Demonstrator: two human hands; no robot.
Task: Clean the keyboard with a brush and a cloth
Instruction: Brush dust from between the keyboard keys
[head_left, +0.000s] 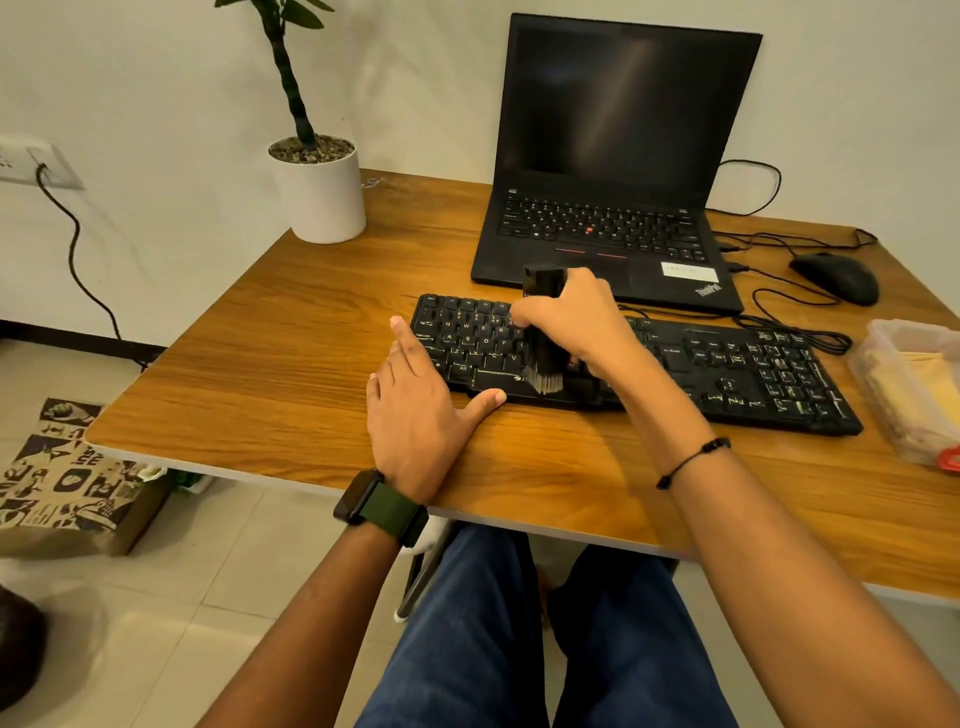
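Head view: right hand (576, 322) grips an upright black rectangular brush (543, 332), bristles on the black corded keyboard (727, 369) near the wooden desk's (291, 353) front edge; left hand (415, 410), fingers straight, steadies its left end.

black keyboard (727, 374) with pale letters, black brush (543, 332) with grey bristles, black laptop (613, 156), black mouse (836, 278), wood-grain brown table (291, 374), white plant pot (322, 197), green watch strap (389, 512), blue jeans (467, 623)

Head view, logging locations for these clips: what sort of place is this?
Probably a home or small office desk: an open laptop, wired mouse and potted plant stand on a wooden table against a wall.
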